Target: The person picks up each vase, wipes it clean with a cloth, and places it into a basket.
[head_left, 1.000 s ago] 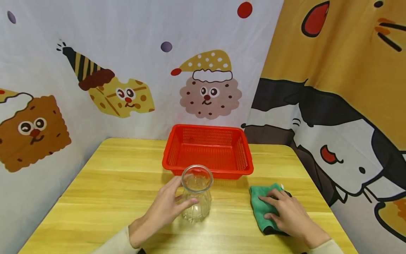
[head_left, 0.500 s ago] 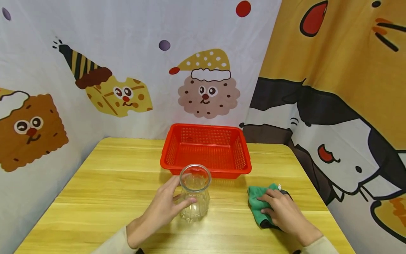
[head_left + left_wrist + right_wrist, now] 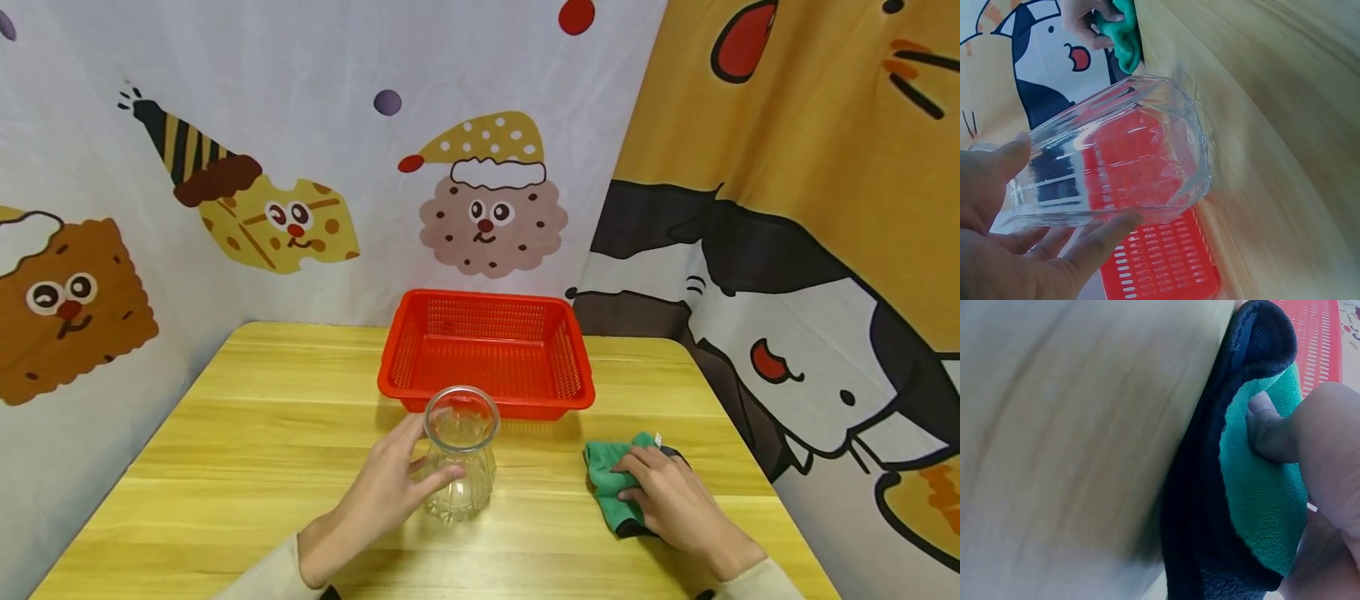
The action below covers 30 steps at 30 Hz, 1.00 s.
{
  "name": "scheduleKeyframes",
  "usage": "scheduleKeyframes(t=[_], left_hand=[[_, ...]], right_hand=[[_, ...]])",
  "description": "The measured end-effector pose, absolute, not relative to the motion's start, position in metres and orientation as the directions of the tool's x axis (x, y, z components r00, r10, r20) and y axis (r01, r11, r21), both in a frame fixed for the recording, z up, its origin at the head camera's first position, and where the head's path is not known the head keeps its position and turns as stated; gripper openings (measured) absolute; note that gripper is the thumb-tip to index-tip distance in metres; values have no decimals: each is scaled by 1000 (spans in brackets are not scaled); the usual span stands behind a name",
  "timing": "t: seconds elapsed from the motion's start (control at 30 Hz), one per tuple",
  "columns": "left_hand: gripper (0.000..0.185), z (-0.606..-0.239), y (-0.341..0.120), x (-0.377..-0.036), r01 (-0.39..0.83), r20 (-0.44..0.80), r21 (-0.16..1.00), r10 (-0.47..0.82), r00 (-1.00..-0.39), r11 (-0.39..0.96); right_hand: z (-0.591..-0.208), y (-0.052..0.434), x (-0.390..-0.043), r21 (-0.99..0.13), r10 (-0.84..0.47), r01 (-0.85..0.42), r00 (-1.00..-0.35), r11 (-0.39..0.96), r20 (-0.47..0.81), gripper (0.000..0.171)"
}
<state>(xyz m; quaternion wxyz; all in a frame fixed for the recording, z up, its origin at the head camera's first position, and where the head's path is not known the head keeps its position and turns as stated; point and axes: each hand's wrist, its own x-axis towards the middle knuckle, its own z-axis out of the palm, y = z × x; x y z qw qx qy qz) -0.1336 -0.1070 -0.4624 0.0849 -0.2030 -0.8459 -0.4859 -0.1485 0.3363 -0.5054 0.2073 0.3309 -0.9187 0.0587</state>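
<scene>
A clear ribbed glass vase (image 3: pixel 460 454) with a flared round mouth stands upright on the pale yellow wooden table (image 3: pixel 247 433), a little below the centre of the head view. The left hand (image 3: pixel 382 492) grasps it from the frame's left side: the thumb lies across the near face of the glass and the fingers curl round behind it. In the left wrist view the same vase (image 3: pixel 1116 153) fills the middle of the frame, with the thumb at the left edge and the fingers (image 3: pixel 1094 240) beneath it.

At the lower right of the head view the right hand (image 3: pixel 667 496) rests on a green cloth with a dark underside (image 3: pixel 609 483), which lies crumpled on the table. The fingers bend down into the fabric and gather it. In the right wrist view the thumb (image 3: pixel 1269 428) presses into the green side of the cloth (image 3: pixel 1260 506), and the dark layer folds round beneath, against the wood.

A red perforated plastic basket (image 3: pixel 486 354) sits just behind the vase, at the centre of the frame. Cartoon-printed curtains (image 3: pixel 795 167) hang behind and to the right of the table
</scene>
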Motion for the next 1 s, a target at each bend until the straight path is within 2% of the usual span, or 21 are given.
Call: scheduleKeyframes(t=[0.53,0.8,1.0], left_hand=[[71,-460,-105,-132,401,318,798,250,-914,450],[71,-460,-105,-130,409,328,776,246,-912,480],[71,-458,-104,-131,408,331,782,242,-912,470]], right_hand=[[-494,323,-139,-8,-521,-596,-709,803,474,49],[-483,309,-131,-188,-470,-608,-743,771,476,48],[-476,300,-132,-302,-470,-662,-720,686,511,49]])
